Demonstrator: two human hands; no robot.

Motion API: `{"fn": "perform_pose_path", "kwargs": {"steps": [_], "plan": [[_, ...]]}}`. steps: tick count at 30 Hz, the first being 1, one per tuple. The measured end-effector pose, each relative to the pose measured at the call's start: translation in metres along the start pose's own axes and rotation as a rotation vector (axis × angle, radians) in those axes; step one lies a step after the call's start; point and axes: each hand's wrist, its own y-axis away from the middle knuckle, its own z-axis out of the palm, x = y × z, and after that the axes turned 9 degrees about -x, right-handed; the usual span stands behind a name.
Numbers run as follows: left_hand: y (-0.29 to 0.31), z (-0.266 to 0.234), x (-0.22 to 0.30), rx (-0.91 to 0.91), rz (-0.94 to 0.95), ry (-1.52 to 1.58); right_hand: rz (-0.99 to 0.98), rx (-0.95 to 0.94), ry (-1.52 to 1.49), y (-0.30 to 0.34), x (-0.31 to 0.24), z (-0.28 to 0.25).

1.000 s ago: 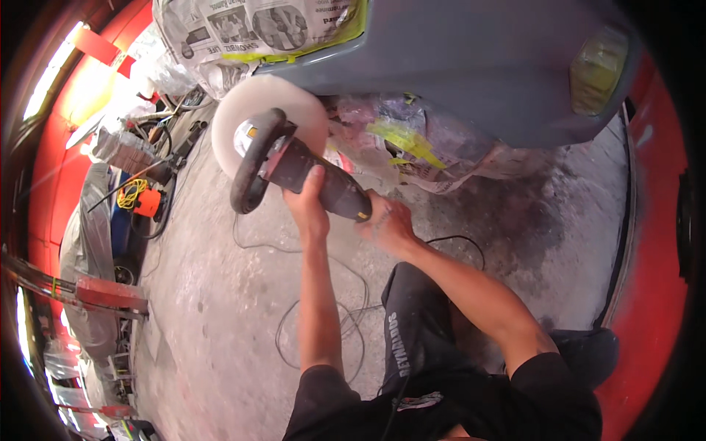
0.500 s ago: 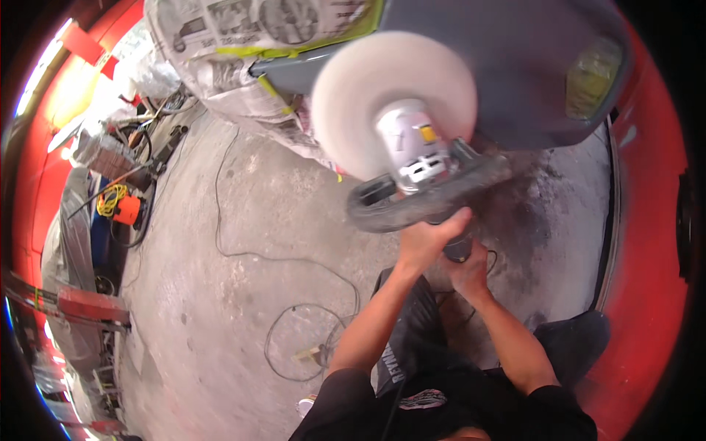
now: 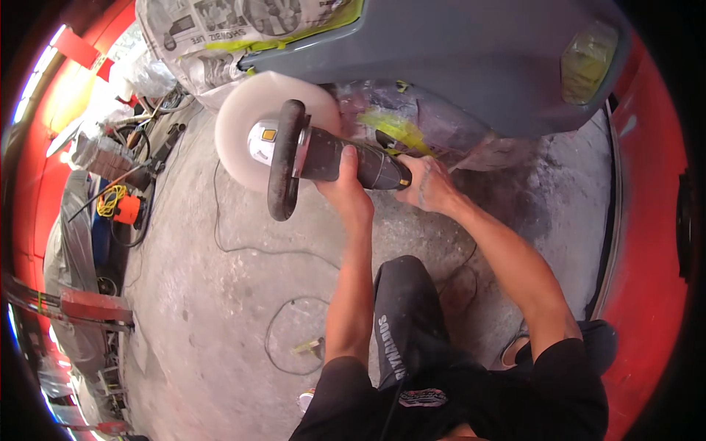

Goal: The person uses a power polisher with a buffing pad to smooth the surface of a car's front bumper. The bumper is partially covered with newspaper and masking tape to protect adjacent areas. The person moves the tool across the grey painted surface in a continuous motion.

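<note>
Polisher (image 3: 323, 156) shifted upper ctr to upper L vs prev; L grip (image 3: 348, 188) & R grip (image 3: 432, 185) clamped on it; gray floor (image 3: 198, 309) mid-frame; red wall (image 3: 653, 294) far R

You, in a black short-sleeved top and dark grey trousers.
Your T-shirt (image 3: 485, 408) is plain black but for an oval emblem (image 3: 423, 398) in pale and reddish tones, set toward the shirt's lower edge; its small print is too fine to tell. The left sleeve (image 3: 331, 389) and right sleeve (image 3: 568, 375) are short, loose and black, leaving your forearms bare. A thin dark cord (image 3: 390, 415) hangs down the shirt front. Your trousers (image 3: 408, 298) look charcoal and slightly dusty, with pale block lettering (image 3: 390, 342) along the left leg. Your right hand (image 3: 432, 185) is bare and bears a faint marking.
</note>
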Motion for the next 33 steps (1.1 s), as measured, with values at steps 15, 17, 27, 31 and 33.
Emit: {"fn": "perform_pose_path", "kwargs": {"steps": [15, 17, 27, 31, 33], "plan": [[0.150, 0.125, -0.039, -0.575, -0.452, -0.161, 0.247, 0.200, -0.030, 0.161, 0.127, -0.057], [0.162, 0.133, -0.055, -0.773, -0.416, -0.200, 0.252, 0.351, -0.235, 0.194, 0.172, -0.034], [0.162, 0.130, -0.048, -0.863, -0.335, -0.496, 0.347, 0.401, -0.747, 0.207, 0.137, 0.032], [0.171, 0.148, -0.013, -0.643, -0.388, -0.424, 0.185, 0.309, -0.735, 0.202, 0.150, 0.042], [0.167, 0.152, -0.008, -0.651, -0.312, -0.528, 0.109, 0.322, -0.850, 0.194, 0.134, 0.034]]}}
